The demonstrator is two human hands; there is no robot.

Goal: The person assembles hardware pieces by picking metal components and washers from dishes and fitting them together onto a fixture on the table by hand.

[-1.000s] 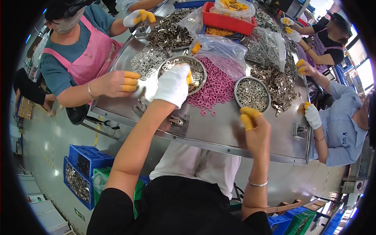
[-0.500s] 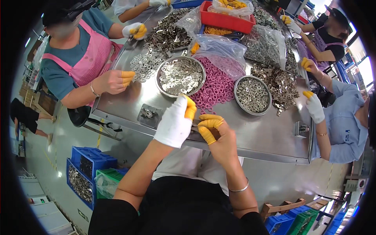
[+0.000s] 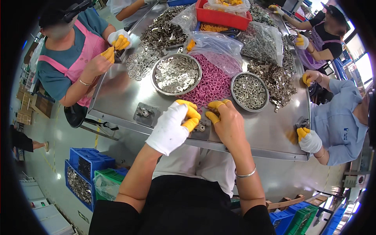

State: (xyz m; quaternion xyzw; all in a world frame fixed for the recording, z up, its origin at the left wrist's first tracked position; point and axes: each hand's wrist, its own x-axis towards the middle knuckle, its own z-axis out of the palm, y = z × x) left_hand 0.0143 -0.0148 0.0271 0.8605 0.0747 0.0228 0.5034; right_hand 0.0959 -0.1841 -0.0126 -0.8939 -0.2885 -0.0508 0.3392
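My left hand (image 3: pixel 169 127), in a white glove with yellow finger covers, is curled at the near edge of the pink rings (image 3: pixel 209 80). Its fingertips bend together; anything between them is too small to make out. Bare but for yellow finger covers, my right hand (image 3: pixel 230 122) is at the same edge of the pile, thumb and finger bent toward each other. What they hold, if anything, is hidden. Between and below the hands a small metal fixture (image 3: pixel 201 127) sits on the steel table (image 3: pixel 270 135), partly covered by my left hand.
A steel bowl of flat metal pieces (image 3: pixel 152 80) stands left of the rings, a smaller bowl of metal rings (image 3: pixel 267 98) right. Another fixture (image 3: pixel 147 113) lies at left. Beyond are metal parts (image 3: pixel 274 84), plastic bags (image 3: pixel 223 47) and a red bin (image 3: pixel 223 18). Co-workers sit on both sides.
My right hand has moved up and right to the pink rings. My left hand has shifted from the bowl's rim, uncovering the fixture. The left co-worker's hands have come together.
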